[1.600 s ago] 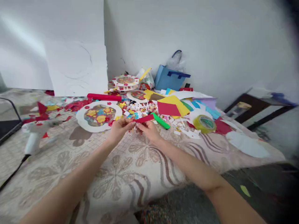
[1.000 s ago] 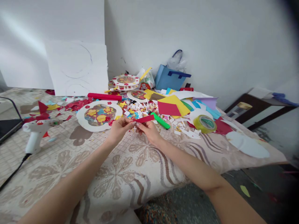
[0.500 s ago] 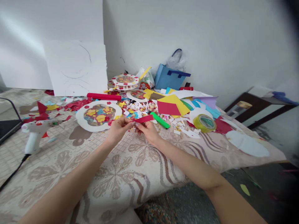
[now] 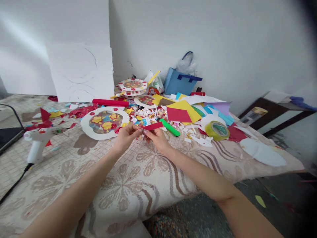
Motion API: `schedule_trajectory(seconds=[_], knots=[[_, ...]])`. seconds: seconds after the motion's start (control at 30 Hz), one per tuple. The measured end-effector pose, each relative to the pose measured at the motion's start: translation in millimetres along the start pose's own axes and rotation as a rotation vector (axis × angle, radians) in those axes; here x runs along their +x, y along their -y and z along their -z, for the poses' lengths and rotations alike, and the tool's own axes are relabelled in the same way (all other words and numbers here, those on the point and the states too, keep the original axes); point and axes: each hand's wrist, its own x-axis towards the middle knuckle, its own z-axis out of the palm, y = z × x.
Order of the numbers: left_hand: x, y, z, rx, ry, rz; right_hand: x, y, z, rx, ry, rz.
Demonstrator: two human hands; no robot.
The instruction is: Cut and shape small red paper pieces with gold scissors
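Left hand point(image 4: 128, 135) and right hand point(image 4: 158, 138) pinch a red strip point(image 4: 153, 126) in a narrow grip above the desk point(image 4: 173, 172), a green piece point(image 4: 170, 128) just right; barely shifted, it suggests close finger work continues.

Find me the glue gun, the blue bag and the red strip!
Glue gun point(image 4: 37, 142): head view, upper white handle.
Blue bag point(image 4: 176, 84): head view, its side.
Red strip point(image 4: 154, 126): head view, its uncovered part.
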Motion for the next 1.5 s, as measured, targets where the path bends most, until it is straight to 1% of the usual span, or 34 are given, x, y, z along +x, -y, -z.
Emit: schedule_trajectory(seconds=[0.13,0.53,0.9,1.13,1.3,1.5], knots=[[0,-2,-1.0,-0.008,-0.002,0.013,0,1,0,0.063,-0.02,-0.024],[2,4,2.7,0.015,0.028,-0.003,0,1,0,0.036,-0.033,-0.011],[1,1,1.4,0.021,0.009,0.004,0,1,0,0.033,-0.038,-0.014],[1,0,3.9,0.048,0.023,-0.033,-1,-1,1,0.015,0.047,-0.027],[2,2,4.5,0.069,0.036,-0.011,3,-9,5,-0.002,0.069,-0.008],[1,-1,1.0,-0.016,0.014,0.043,7,-9,9,-0.055,0.096,-0.006]])
